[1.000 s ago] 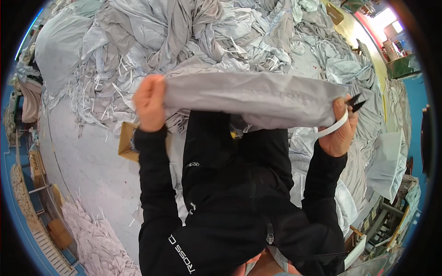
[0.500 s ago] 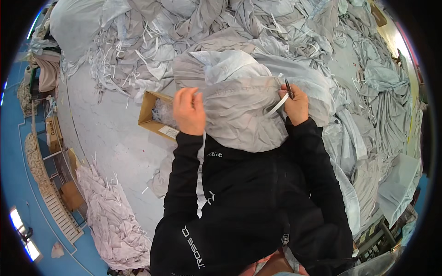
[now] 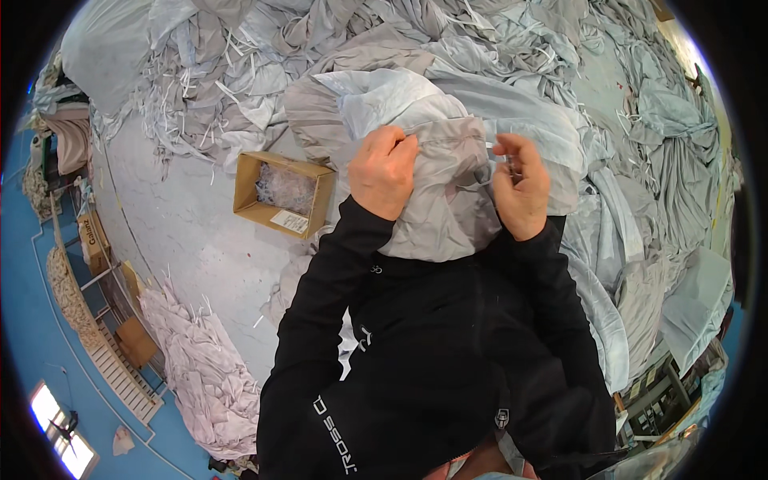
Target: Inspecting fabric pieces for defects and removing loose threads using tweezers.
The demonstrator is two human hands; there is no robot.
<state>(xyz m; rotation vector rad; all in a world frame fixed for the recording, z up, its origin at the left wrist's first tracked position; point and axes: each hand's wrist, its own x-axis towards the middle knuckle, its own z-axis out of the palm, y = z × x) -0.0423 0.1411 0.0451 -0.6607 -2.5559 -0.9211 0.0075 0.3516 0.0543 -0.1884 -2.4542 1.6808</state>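
Grey cloth [image 3: 448, 208] lies bunched across my lap, with a paler lining [image 3: 392, 96] folded out at its far side. My left hand [image 3: 384, 172] is closed on the left part of the cloth's upper edge, pinching it. At the right end of that edge is my right hand [image 3: 522, 188], its fingers curled. A short white strip [image 3: 490, 146] shows by its fingertips. Whatever sits inside the right fingers is mostly hidden; the dark-bladed snips seen there earlier cannot be made out clearly.
An open cardboard box [image 3: 320, 200] with clear, crumpled plastic-like bits stands left of my left hand. Heaped grey cloth with white ties [image 3: 248, 96] spreads beyond and to the right. A pinkish cloth pile [image 3: 204, 376] lies at lower left, near a slatted white rack [image 3: 128, 380].
My left hand has moved right from beside the box onto the cloth and gripped its edge. The long white strip at my right hand now shows only as a short piece; the dark blades are hidden.
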